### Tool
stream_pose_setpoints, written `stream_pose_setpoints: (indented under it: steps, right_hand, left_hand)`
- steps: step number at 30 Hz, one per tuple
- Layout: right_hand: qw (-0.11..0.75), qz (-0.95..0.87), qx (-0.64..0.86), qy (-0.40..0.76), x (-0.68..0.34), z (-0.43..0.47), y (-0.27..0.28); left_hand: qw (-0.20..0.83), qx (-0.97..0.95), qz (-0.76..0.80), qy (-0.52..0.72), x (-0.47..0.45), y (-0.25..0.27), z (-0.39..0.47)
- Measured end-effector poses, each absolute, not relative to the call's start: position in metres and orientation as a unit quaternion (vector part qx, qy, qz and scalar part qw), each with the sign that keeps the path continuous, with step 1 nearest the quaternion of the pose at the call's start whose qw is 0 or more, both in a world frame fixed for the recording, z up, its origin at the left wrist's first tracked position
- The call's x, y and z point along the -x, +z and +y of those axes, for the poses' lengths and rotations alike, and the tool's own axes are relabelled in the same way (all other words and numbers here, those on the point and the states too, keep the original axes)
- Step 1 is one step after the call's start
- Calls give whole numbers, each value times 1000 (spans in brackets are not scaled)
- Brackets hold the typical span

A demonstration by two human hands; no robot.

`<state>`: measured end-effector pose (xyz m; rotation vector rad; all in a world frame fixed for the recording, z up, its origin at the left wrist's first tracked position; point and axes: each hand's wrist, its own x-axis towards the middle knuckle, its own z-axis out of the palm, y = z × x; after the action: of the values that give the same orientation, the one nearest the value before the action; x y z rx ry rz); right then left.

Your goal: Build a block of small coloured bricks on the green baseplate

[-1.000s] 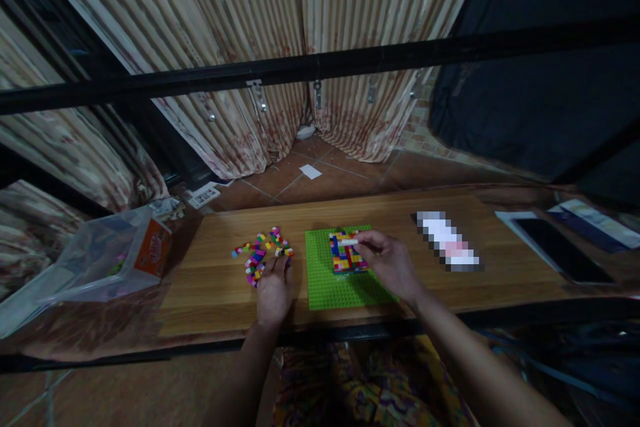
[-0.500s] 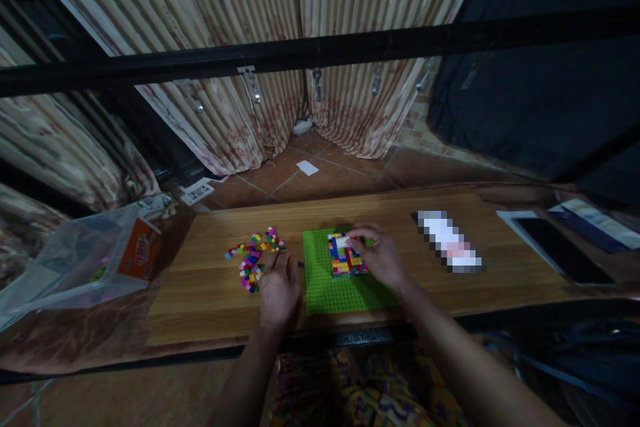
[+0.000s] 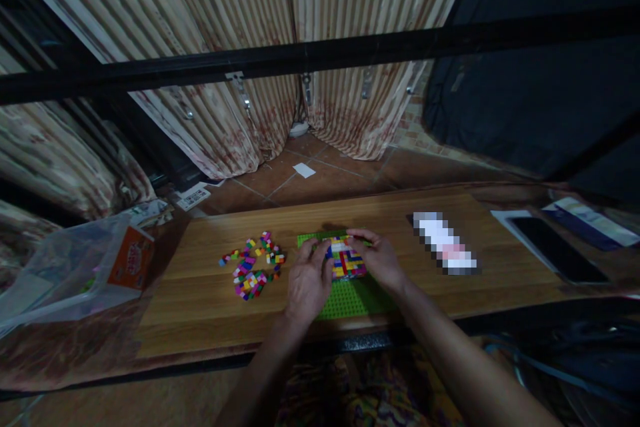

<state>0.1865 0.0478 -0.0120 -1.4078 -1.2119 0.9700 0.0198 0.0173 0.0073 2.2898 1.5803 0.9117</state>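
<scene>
A low block of multicoloured toy bricks [image 3: 346,265] stands on the green studded baseplate [image 3: 350,305]. On its left side my left hand [image 3: 309,275] has its fingers curled against the block. My right hand [image 3: 381,259] grips the block from the right, thumb and fingers at its upper right corner. Between them the two hands hold the block at both sides; any single brick under the fingertips is hidden. Loose toy bricks [image 3: 250,283] in many colours lie scattered on the wooden board, left of the baseplate.
A clear plastic bin [image 3: 75,280] with an orange label stands at the far left. Right of the baseplate lies a pixelated item [image 3: 445,243]. Farther right is a dark flat device [image 3: 560,248] on white sheets. A black bar [image 3: 320,57] crosses before the curtains.
My left hand has moved right, from the loose bricks to the left side of the block. My right hand stays at the block's right. The view has shifted slightly.
</scene>
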Motion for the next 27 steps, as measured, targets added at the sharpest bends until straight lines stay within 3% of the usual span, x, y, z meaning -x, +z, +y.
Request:
stream_pose_setpoints:
  steps: [17, 27]
  right_hand:
    - [500, -510, 592, 374, -170, 52, -20]
    - [493, -509, 603, 367, -168, 45, -17]
  left_hand:
    - [8, -808, 554, 201, -27, -1, 12]
    - [12, -803, 580, 137, -33, 3, 10]
